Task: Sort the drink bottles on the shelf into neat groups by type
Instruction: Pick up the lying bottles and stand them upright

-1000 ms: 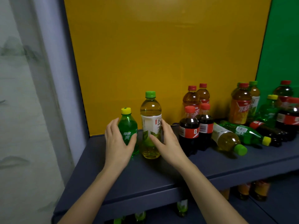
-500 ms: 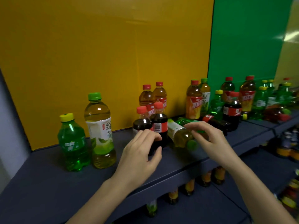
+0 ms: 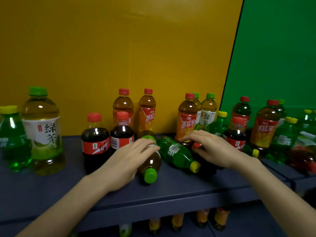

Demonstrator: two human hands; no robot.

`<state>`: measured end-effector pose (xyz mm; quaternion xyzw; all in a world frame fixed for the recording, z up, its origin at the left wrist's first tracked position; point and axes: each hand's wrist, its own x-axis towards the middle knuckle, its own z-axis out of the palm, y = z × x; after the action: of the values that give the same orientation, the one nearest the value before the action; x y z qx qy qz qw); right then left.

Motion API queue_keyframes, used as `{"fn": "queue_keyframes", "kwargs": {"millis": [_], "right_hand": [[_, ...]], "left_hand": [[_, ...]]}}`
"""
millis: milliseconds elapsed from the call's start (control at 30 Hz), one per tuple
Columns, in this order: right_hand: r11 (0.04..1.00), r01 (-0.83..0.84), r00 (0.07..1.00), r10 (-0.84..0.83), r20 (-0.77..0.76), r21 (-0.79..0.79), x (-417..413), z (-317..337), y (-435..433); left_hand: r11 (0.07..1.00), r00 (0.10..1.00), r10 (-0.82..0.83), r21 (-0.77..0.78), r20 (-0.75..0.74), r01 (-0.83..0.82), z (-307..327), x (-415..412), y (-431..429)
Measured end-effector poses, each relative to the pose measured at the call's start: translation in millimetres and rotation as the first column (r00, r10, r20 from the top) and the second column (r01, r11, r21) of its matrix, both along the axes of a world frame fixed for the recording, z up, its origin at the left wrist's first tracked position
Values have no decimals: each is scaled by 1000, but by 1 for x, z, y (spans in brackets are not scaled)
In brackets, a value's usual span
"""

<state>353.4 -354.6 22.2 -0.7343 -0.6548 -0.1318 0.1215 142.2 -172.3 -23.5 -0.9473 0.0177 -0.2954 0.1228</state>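
Observation:
Mixed drink bottles stand on a dark blue shelf (image 3: 171, 190). Three lie on their sides at the middle: a green tea bottle (image 3: 150, 165) with its green cap toward me, a green soda bottle (image 3: 177, 154) with a yellow cap, and a cola bottle (image 3: 205, 165) with a red cap. My left hand (image 3: 126, 161) rests with fairly straight fingers on the lying tea bottle. My right hand (image 3: 213, 149) reaches over the lying cola bottle, fingers stretched to the left above its cap. At the far left a green soda (image 3: 12, 139) and a green tea (image 3: 42, 130) stand side by side.
Two colas (image 3: 95, 142) stand left of my hands, with red iced tea bottles (image 3: 147, 113) behind them. More mixed bottles (image 3: 263, 127) crowd the right. A yellow panel (image 3: 119, 48) and a green panel (image 3: 277, 48) back the shelf. Bottles (image 3: 177, 221) stand on the shelf below.
Both hands left the green soda and green tea at the left and moved right. They now lie over the fallen bottles at the middle. The view panned right and came closer.

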Motion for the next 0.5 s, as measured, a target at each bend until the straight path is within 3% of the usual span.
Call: {"fn": "queue_keyframes", "kwargs": {"millis": [167,300,500], "right_hand": [[965,-150,918,216,332,-214,13,3,18],[912,-251,821,378,428,-324,22,-2,29],[865,-363,644,502,578,-347,31,-11,49]], "left_hand": [[990,987,44,141,-155,-22,6,10,-1],[985,973,30,174,-230,11,9,15,-5],[983,961,58,185,-272,-7,16,17,-8]]}}
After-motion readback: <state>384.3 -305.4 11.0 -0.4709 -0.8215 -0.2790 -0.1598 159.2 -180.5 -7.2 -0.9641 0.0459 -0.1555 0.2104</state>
